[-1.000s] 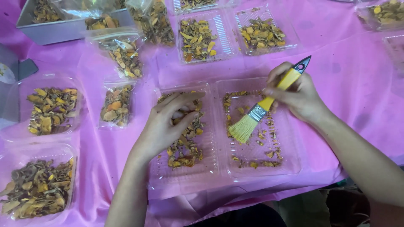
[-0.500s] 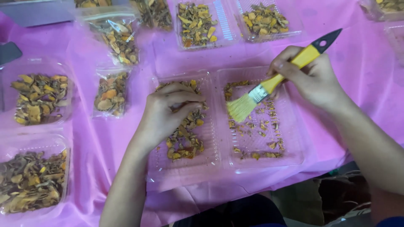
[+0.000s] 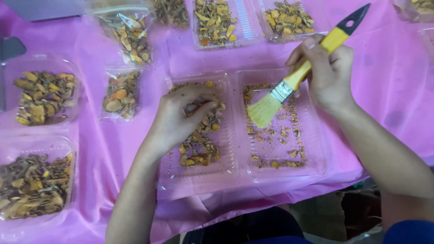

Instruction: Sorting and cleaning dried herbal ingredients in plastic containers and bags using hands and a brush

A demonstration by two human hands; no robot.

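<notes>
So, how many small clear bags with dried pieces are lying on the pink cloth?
2. One bag lies at the upper left, and another bag sits just below it, left of the left hand. More may be hidden beyond the top edge.

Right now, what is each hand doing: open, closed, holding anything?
Left hand: curled on the dried pieces in the clear tray; grip cannot be told.
Right hand: closed around the paintbrush.

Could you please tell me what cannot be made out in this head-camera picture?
- Dried pieces under the left hand: covered by its palm.
- Brush handle in the right hand: its middle is wrapped by fingers.
- Top-right tray: cut off by the frame edge.
- Grey box, top left: mostly out of frame.
</notes>
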